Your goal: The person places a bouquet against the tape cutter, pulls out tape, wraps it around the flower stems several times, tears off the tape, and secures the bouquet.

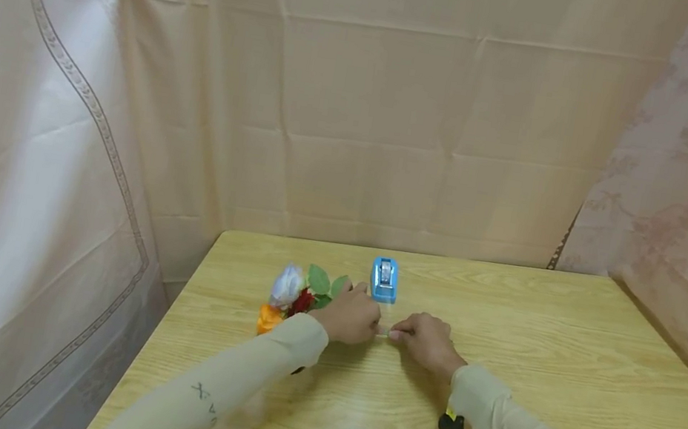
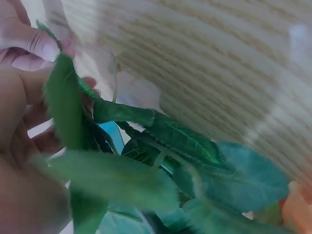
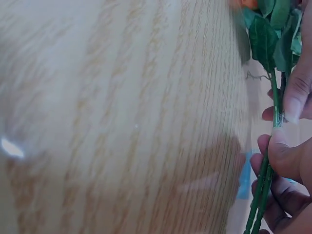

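A bunch of artificial flowers lies under my left hand [image 1: 355, 317], with a white bloom [image 1: 287, 287], a red bloom [image 1: 301, 303] and an orange bloom [image 1: 269, 319] to the left. In the right wrist view, that hand pinches the green stems [image 3: 274, 97] just below the leaves [image 3: 263, 44]. My right hand [image 1: 428, 340] holds the same stems [image 3: 261, 195] lower down, thumb against fingers. Between the two thumbs, a shiny clear patch like tape [image 3: 278, 119] shows on the stems. Beyond the hands stands a blue tape dispenser [image 1: 384, 279].
The wood-grain table [image 1: 567, 340] ends at a hanging beige cloth [image 1: 369, 98] behind, with more cloth [image 1: 49, 198] at left and right. A small black and yellow item [image 1: 451, 425] shows by the right cuff.
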The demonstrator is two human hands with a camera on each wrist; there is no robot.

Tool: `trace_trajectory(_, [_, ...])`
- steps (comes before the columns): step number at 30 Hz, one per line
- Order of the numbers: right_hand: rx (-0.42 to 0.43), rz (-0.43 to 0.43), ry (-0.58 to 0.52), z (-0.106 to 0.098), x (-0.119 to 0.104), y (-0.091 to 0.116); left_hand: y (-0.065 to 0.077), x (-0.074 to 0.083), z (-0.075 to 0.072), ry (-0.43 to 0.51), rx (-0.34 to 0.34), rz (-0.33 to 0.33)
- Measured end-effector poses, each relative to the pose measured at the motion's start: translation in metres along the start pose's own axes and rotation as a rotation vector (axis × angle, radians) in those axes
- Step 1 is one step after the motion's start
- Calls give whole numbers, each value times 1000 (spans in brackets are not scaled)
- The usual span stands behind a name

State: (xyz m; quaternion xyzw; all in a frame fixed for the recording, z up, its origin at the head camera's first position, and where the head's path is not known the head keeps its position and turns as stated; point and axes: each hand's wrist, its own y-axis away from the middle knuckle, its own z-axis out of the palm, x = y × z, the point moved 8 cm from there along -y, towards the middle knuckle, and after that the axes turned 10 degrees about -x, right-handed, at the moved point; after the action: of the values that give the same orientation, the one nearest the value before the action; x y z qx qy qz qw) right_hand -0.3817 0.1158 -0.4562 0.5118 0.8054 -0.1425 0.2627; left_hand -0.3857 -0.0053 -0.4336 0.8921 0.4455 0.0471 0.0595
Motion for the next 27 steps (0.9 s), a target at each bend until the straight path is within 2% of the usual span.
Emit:
trace_trajectory(5, [21,-20,-12,-2,-2,0,-1,-3,0,35,-56,-11])
trace_trajectory(12, [28,-31,-16,-1,-1,0,-2,-2,1,27,-124,-21])
trace_trajectory(20, [-8,-24,-14,3,-2,-2,0,1,-4,-65,-77,-12])
trace_trajectory(27, [-40,-28,7,5,-1,-6,0,4,-5,-144,3,1])
